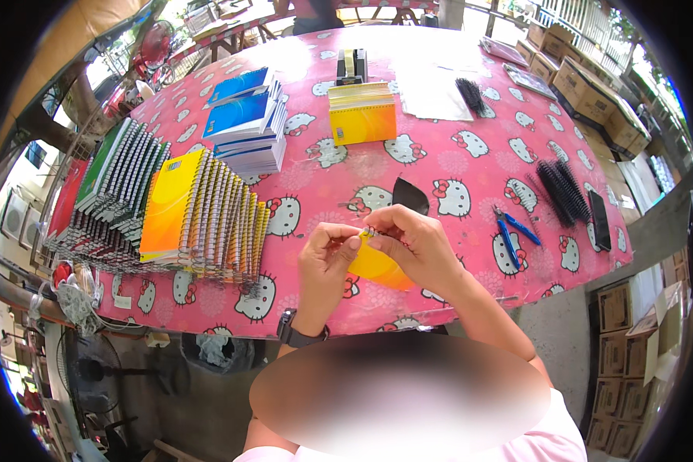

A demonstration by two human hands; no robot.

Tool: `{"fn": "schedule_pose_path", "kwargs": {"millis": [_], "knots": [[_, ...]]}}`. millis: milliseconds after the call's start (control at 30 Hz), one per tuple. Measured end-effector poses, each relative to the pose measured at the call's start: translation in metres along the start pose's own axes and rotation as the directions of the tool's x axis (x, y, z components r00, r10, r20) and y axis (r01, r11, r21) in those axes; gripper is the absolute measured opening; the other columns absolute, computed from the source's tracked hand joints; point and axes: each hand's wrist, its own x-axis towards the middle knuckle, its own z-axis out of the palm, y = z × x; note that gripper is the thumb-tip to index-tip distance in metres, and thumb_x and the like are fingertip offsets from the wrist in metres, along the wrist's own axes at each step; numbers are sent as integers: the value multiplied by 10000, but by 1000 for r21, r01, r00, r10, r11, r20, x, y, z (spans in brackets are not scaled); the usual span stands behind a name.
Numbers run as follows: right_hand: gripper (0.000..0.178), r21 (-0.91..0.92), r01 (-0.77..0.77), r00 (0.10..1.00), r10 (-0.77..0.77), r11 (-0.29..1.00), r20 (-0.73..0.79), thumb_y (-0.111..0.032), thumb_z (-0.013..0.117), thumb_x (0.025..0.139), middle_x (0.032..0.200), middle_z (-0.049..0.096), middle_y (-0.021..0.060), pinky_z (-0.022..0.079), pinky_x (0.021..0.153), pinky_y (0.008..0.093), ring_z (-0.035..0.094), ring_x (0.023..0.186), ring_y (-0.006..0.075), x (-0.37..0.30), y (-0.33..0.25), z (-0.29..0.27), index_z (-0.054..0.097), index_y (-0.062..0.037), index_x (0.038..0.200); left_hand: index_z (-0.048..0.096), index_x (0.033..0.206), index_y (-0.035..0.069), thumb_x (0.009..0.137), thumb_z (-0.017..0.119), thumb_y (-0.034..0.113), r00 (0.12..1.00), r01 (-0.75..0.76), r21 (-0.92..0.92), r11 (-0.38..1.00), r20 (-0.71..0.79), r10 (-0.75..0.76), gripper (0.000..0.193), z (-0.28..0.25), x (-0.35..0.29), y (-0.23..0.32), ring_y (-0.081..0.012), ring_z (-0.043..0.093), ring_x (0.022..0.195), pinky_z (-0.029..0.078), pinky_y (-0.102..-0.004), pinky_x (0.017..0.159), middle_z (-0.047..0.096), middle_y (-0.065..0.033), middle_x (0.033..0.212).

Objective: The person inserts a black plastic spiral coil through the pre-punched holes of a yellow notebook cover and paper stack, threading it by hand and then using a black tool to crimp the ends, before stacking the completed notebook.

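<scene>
At the near edge of the table, both of my hands work on a small yellow-orange notebook [380, 268]. My left hand [325, 258] is closed, thumb and fingers pinching the notebook's top corner. My right hand [421, 245] pinches the same corner from the other side, where a bit of dark spiral wire shows between the fingertips. Much of the notebook is hidden under my hands. Just beyond the right hand lies a dark, flat piece [410, 195]; whether it joins the notebook I cannot tell. Blue-handled pliers [508, 235] rest to the right.
Yellow spiral notebooks [173, 204] and green ones [119, 173] are piled at left, beside blue-covered stacks [242, 115]. Small yellow notebooks [364, 123] stand near a tape dispenser [352, 68]. Black wire spirals [564, 192] and a phone [599, 221] lie right. Cartons [593, 92] stand beyond.
</scene>
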Motion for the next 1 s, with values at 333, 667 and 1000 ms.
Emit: {"fn": "schedule_pose_path", "kwargs": {"millis": [333,667,1000], "knots": [[263,60,57,994,-52,997,-93,-204,726,811,800,556,90,478,629,281,579,680,186,-6,-12,11,596,-6,926,600,910,35,869,655,163,980,-184,207,961,-32,195,145,-1,-7,12,-117,529,702,419,-246,631,600,-44,847],[241,-100,176,981,-182,979,-61,-181,698,825,790,534,113,454,614,340,535,679,249,-7,-18,13,564,3,902,568,899,31,883,634,149,960,-265,315,911,-2,279,137,-3,-12,28,-143,542,706,429,-267,620,583,-58,847],[478,-145,269,962,-271,952,6,-287,650,856,1035,577,139,427,878,410,541,986,307,-1,-35,7,484,3,1198,527,976,32,970,478,197,947,-216,582,784,-71,314,172,-29,-14,73,-231,532,857,427,-354,758,530,-125,903]]}}
